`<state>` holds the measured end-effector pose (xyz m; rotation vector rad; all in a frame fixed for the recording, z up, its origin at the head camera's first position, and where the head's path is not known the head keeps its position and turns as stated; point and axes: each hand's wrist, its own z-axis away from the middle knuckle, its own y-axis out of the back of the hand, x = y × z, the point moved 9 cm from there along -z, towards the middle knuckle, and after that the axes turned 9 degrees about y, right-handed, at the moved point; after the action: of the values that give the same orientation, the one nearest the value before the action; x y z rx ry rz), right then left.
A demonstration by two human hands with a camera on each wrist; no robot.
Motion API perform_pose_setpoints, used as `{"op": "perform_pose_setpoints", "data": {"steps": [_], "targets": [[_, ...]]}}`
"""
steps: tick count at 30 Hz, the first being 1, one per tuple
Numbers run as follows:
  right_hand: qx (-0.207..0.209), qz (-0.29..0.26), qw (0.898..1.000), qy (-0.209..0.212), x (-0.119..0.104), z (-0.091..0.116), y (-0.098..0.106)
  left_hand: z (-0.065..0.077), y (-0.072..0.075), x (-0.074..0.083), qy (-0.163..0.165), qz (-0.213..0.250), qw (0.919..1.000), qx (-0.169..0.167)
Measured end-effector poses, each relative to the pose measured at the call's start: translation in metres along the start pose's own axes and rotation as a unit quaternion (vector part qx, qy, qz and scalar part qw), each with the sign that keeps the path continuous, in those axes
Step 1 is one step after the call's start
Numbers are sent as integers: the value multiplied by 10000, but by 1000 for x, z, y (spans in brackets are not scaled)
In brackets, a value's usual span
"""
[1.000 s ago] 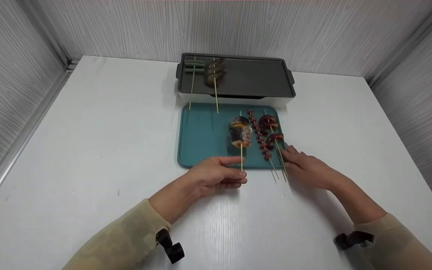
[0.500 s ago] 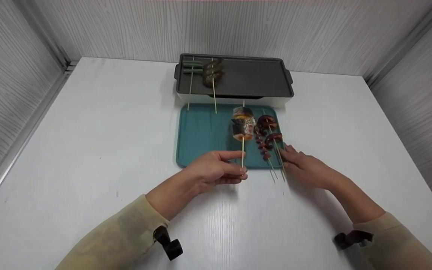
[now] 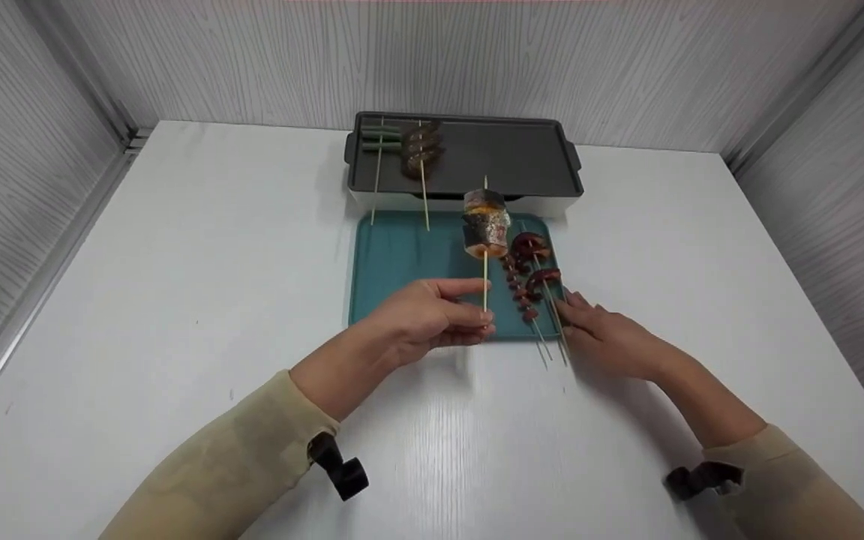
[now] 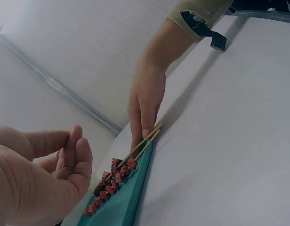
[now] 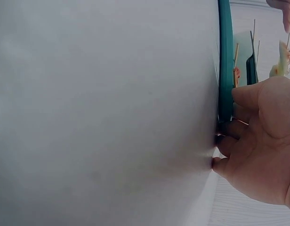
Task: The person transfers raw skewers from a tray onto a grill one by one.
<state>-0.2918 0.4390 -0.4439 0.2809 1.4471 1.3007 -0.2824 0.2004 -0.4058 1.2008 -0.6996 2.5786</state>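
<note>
My left hand (image 3: pixel 432 319) pinches the lower stick of a fish skewer (image 3: pixel 485 225), thick chunks with dark silvery skin and an orange underside. The skewer is raised above the teal tray (image 3: pixel 394 259), its tip overlapping the grill's front edge in the head view. In the left wrist view, thumb and fingertips meet; the food is out of sight. My right hand (image 3: pixel 612 337) grips the tray's right edge, thumb at the rim (image 5: pixel 225 61) and fingers along the outside. Beside it on the tray lie a skewer of small red pieces (image 3: pixel 516 285) and a dark red curled skewer (image 3: pixel 531 246).
Behind the tray stands a black grill plate (image 3: pixel 503 154) on a white base. A green vegetable skewer (image 3: pixel 381 139) and a brown spiral skewer (image 3: pixel 421 154) lie at its left, sticks overhanging the front. Pale panels (image 3: pixel 432 60) enclose the white table (image 3: pixel 252 225).
My left hand has lifted the fish skewer and carried it forward, from over the tray toward the grill. The right hand has stayed at the tray's edge.
</note>
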Motion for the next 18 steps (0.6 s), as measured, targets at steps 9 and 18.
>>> {"op": "perform_pose_setpoints", "data": {"steps": [9,18], "targets": [[47,63,10000,40,-1,-1,1,-8,6,19,-39,165,9998,111],[63,55,9998,178,-1,0,0,-19,11,38,-101,183,9995,252]]}}
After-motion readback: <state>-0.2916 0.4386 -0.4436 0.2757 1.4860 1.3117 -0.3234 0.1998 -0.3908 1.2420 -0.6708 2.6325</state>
